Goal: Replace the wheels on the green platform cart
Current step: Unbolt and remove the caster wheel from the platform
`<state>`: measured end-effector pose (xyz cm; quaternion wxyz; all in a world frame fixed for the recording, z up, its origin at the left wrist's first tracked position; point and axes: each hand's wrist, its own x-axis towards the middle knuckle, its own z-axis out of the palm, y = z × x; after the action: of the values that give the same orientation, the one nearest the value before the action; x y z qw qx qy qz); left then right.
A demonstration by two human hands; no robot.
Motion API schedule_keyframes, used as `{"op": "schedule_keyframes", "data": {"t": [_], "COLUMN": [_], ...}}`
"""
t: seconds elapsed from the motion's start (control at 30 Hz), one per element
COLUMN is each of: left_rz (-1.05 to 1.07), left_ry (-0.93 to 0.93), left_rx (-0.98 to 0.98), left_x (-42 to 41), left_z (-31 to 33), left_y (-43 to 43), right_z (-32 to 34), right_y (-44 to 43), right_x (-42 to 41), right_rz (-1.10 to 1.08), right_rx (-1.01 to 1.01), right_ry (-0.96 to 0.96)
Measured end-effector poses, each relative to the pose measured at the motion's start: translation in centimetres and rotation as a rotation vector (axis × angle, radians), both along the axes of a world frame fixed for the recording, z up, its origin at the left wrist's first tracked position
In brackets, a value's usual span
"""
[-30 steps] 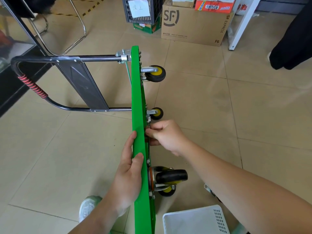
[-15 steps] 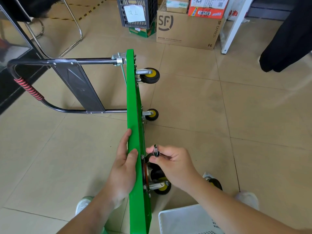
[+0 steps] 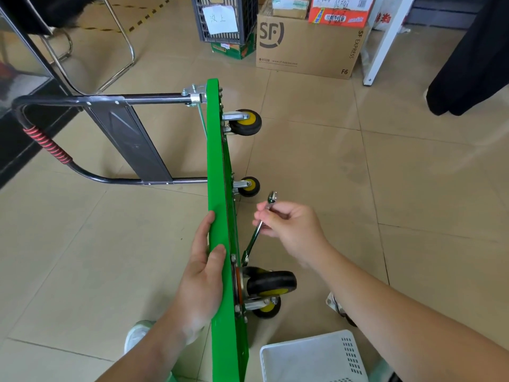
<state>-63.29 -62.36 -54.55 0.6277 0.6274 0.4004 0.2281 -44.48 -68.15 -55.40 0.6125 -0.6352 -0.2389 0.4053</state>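
Green cart (image 3: 217,161) in left hand (image 3: 201,277), wrench (image 3: 255,236) in right hand (image 3: 293,230)

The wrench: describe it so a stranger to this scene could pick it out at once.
Find the green platform cart tipped on its edge on the tiled floor. On its wheel side, the right hand pinches a thin silver wrench slanting down toward the mount of the nearest black wheel. Unlike the yellow-hubbed wheels around it, it is a slim bare-metal bar with a ring head.
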Motion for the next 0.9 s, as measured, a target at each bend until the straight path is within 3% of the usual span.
{"op": "schedule_keyframes", "data": {"t": [0.47, 0.63, 0.9], "left_rz": [-0.015, -0.002, -0.008], "left_ry": [-0.021, -0.052, -0.038], "left_rx": [-0.056, -0.044, -0.044], "left_x": [-0.1, -0.1, 0.0], "left_z": [-0.6, -0.7, -0.6], "left_y": [0.2, 0.1, 0.2], "right_z": [-1.5, -2.0, 0.1], "right_y": [7.4, 6.5, 2.7], "right_x": [0.7, -0.1, -2.0], "right_rz": [0.246, 0.153, 0.209], "right_rx": [-0.315, -0.232, -0.035], "right_ry": [0.106, 0.094, -0.086]}}
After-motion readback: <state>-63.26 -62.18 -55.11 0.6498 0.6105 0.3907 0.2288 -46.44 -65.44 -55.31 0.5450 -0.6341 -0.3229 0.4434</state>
